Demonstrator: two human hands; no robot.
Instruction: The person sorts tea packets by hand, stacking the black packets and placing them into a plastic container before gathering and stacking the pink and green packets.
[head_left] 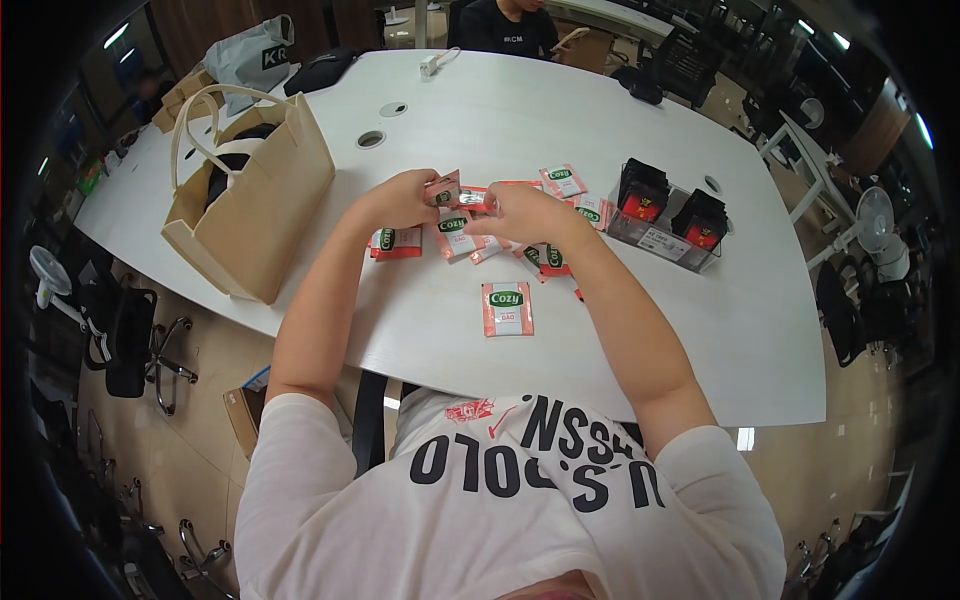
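My left hand (405, 203) is closed on a pink and white Cozy tea sachet (442, 190) above the middle of the table. Close beside it, my right hand (528, 214) pinches another Cozy sachet (476, 200) between thumb and fingers. Beneath and around both hands lies a loose heap of the same sachets, one of them a white-fronted sachet (455, 236). A single sachet (508, 309) rests flat, nearer to me, with its green label up. Another sachet (397, 243) sits below my left wrist, and a further one (563, 180) lies beyond my right hand.
On the right stands a clear plastic box (660, 240) with black and red packets in two compartments. A cream tote bag (255, 200) stands at the left. Farther back on the white table (480, 110) are a white plug (432, 66) and a black pouch (322, 70). A person (508, 28) sits opposite.
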